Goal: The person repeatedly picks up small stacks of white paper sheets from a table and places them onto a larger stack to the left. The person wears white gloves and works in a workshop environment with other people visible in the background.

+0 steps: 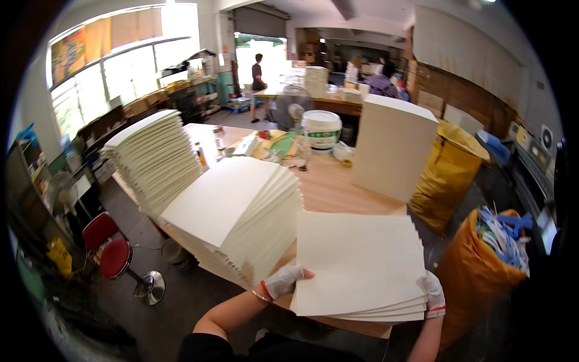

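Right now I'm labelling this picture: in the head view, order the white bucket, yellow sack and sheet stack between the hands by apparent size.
1. Sheet stack
2. Yellow sack
3. White bucket
Nearness to the camera helps the first look largest.

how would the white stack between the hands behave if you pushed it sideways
The white stack would probably slide apart in layers, as its edges are staggered. Its sheets look fairly stiff: the top one lies nearly flat. Tipping seems unlikely, since the stack looks far wider than tall.
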`<state>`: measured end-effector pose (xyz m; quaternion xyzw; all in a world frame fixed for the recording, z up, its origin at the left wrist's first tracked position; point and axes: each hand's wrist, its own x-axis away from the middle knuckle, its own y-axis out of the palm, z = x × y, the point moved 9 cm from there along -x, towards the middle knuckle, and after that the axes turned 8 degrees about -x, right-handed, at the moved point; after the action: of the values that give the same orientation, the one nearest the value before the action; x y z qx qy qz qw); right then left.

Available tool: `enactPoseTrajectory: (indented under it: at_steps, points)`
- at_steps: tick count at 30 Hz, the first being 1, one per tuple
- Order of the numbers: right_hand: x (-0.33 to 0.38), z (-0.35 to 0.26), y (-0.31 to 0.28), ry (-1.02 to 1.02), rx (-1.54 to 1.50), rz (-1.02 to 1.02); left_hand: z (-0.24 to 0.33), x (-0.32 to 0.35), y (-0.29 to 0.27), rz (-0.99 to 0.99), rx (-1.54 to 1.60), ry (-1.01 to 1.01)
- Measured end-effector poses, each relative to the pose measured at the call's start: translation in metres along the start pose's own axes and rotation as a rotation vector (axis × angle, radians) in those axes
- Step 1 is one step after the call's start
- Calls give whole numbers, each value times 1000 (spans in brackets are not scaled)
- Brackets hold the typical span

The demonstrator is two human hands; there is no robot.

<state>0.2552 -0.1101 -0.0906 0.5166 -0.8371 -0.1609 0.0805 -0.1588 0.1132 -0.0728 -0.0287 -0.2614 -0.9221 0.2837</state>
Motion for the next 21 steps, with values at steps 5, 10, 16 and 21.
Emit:
enactPoseTrajectory:
  at_steps: [5,10,16,21]
  points:
    - [-10,25,-4,329,-175,24,17,74,-31,369,67,35]
    - [3,20,4,421,-253,31,104,147,-65,502,71,463]
    - [-3,23,-13,286,-186,120,163,198,-211,704,138,787]
    - [2,19,-18,231,-86,194,194,197,-272,765,238,713]
